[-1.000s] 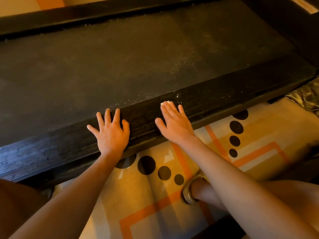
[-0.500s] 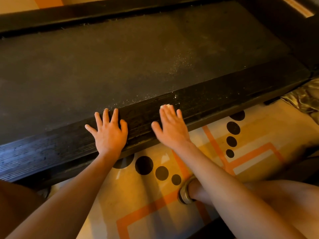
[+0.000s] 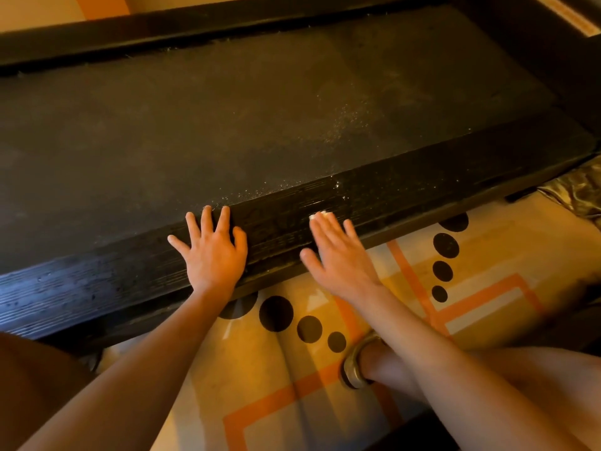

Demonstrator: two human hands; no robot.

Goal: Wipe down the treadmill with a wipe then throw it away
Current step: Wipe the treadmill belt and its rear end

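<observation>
Label (image 3: 566,15) on treadmill (image 3: 260,125), txt illegible

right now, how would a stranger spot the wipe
Find the long black treadmill and its ribbed near side rail by the patterned rug. The right hand lies flat on that rail; the wipe is the small pale scrap showing past its fingertips; the left hand shows none.

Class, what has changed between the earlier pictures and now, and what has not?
The right hand has slid the wipe slightly back toward the person across the treadmill's side rail. The left hand stays flat on the rail; nothing gripped or released.
</observation>
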